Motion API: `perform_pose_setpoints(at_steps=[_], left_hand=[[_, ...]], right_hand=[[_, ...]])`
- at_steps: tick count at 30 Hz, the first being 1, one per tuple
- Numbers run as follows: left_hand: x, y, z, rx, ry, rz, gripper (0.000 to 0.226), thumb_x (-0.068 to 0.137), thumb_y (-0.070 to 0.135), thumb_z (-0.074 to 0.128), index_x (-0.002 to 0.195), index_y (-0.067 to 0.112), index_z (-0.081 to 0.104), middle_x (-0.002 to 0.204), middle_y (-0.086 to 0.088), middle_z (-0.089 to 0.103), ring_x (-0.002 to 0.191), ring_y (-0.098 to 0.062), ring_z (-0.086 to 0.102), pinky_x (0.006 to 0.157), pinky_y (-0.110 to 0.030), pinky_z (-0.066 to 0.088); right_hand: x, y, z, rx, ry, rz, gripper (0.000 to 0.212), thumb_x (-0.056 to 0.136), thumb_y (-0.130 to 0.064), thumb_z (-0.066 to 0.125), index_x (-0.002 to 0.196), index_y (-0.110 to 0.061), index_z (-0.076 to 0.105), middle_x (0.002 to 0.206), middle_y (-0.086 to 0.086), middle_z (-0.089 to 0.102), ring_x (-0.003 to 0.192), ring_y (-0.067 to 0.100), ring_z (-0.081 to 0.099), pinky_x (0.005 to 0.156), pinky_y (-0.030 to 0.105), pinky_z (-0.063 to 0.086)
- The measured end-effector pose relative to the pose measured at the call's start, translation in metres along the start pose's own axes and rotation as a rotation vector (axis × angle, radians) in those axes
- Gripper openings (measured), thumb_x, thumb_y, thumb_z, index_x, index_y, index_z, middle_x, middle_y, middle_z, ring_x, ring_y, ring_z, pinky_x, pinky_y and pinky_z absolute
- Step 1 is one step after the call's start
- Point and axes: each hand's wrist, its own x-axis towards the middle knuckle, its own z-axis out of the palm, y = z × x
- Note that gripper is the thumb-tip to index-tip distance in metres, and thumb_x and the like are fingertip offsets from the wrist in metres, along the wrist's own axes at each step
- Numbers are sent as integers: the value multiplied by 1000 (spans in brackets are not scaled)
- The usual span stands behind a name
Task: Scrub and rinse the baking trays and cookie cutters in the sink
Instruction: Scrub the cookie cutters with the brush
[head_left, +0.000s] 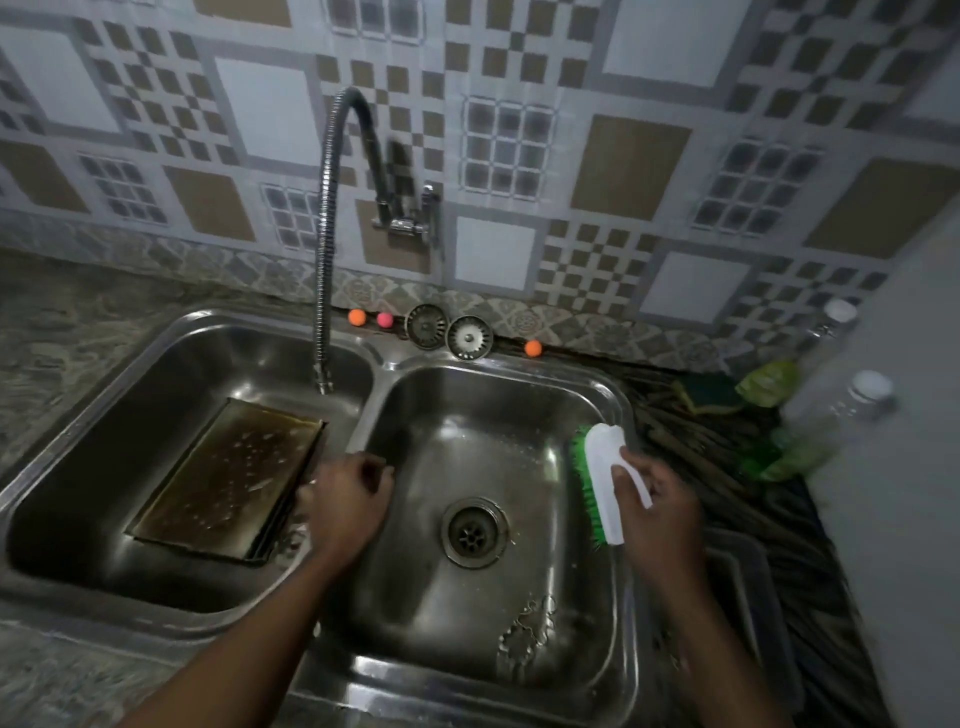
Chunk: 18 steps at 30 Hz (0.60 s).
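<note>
So we've got the scrub brush (602, 483) gripped in our right hand (657, 512) at the right basin's (415, 597) edge. Left hand (345, 501) is curled on the divider, beside the baking tray (228, 475) tilted in the left basin (104, 431). Cookie cutters (527, 631) lie in the right one.

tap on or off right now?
Off, as far as the view shows: no stream falls from the faucet spout onto the baking tray in the left basin. The handle position is unclear.
</note>
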Motion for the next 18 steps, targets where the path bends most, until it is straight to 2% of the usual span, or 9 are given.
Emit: perform_pose_setpoints(at_steps=[3, 5, 8, 11, 14, 18], left_hand=[[-36, 39, 36, -88, -243, 129, 17, 81, 41, 68, 91, 29, 67, 88, 9, 68, 83, -16, 67, 73, -30, 51], [-62, 59, 68, -44, -452, 210, 17, 80, 46, 65, 89, 32, 64, 86, 10, 65, 84, -14, 66, 70, -27, 50], [-95, 77, 112, 111, -698, 284, 37, 80, 47, 62, 113, 29, 63, 106, 6, 68, 99, -17, 67, 79, -29, 53], [-116, 79, 144, 198, -873, 312, 41, 81, 46, 60, 116, 23, 59, 111, -1, 64, 106, -23, 63, 83, -32, 51], [-126, 75, 163, 218, -998, 270, 52, 78, 53, 55, 124, 31, 49, 116, -3, 56, 111, -23, 57, 93, -38, 51], [-131, 70, 172, 268, -994, 255, 50, 75, 58, 51, 121, 38, 49, 118, 0, 53, 109, -23, 60, 93, -40, 51]], right_hand=[[-9, 10, -46, -102, 88, 8, 23, 92, -15, 63, 114, -13, 68, 118, 2, 66, 107, 10, 57, 91, 28, 45], [-18, 22, -72, -141, 125, 54, 25, 92, -17, 62, 117, -13, 68, 122, 3, 65, 106, 10, 55, 90, 28, 44], [-33, 47, -97, -222, 159, 153, 25, 92, -20, 63, 116, -18, 68, 125, 5, 64, 108, 18, 58, 87, 29, 46], [-45, 72, -107, -284, 120, 231, 25, 92, -22, 63, 116, -19, 68, 127, 3, 63, 113, 22, 59, 91, 33, 49], [-53, 91, -109, -288, 72, 277, 23, 91, -23, 64, 113, -22, 69, 124, 4, 65, 110, 21, 60, 90, 30, 48], [-52, 93, -97, -215, 77, 293, 22, 88, -19, 67, 98, -39, 65, 111, -1, 67, 102, 14, 60, 88, 26, 46]])
